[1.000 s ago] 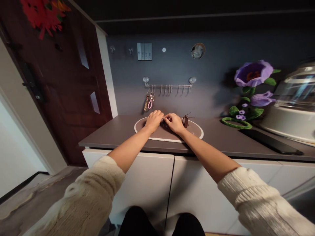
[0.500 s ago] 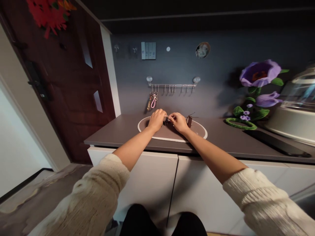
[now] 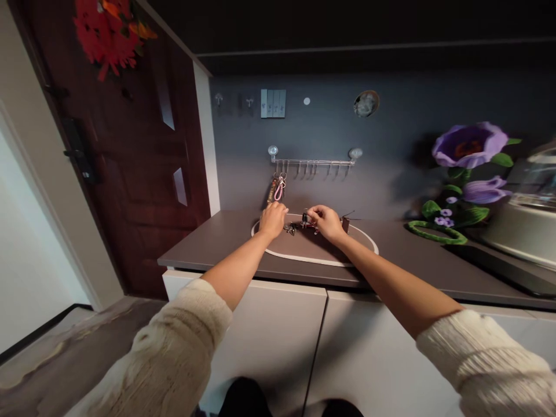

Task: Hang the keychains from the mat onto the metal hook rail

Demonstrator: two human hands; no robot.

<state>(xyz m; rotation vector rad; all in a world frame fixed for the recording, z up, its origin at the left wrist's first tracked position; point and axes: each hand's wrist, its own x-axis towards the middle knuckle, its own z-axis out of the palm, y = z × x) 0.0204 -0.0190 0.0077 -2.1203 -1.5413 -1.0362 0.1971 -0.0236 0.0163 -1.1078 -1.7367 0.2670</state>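
Note:
My right hand (image 3: 328,223) pinches a small bunch of dark keys (image 3: 304,219) by its top, just above the oval mat (image 3: 304,258). To its left, my left hand (image 3: 272,220) hovers over the mat's left part with fingers curled together; whatever they hold, if anything, is hidden. Between the hands lies a small dark and metallic cluster (image 3: 290,229), perhaps more keys. A little reddish item (image 3: 315,230) shows below the right fingers. Behind the right hand stands a small brown object (image 3: 346,225) with a thin dark strand.
On the wall a clear hook rail (image 3: 313,163) carries keyrings with a pink loop (image 3: 279,190). At right are a purple flower decoration (image 3: 471,147), a black phone-like slab (image 3: 499,269) and a white-based appliance (image 3: 519,231). A dark red door (image 3: 143,191) is at left.
My hands, together at the keys before, have drawn apart. The right hand keeps the keys and has moved right; the left hand has let go of them. The view has shifted slightly.

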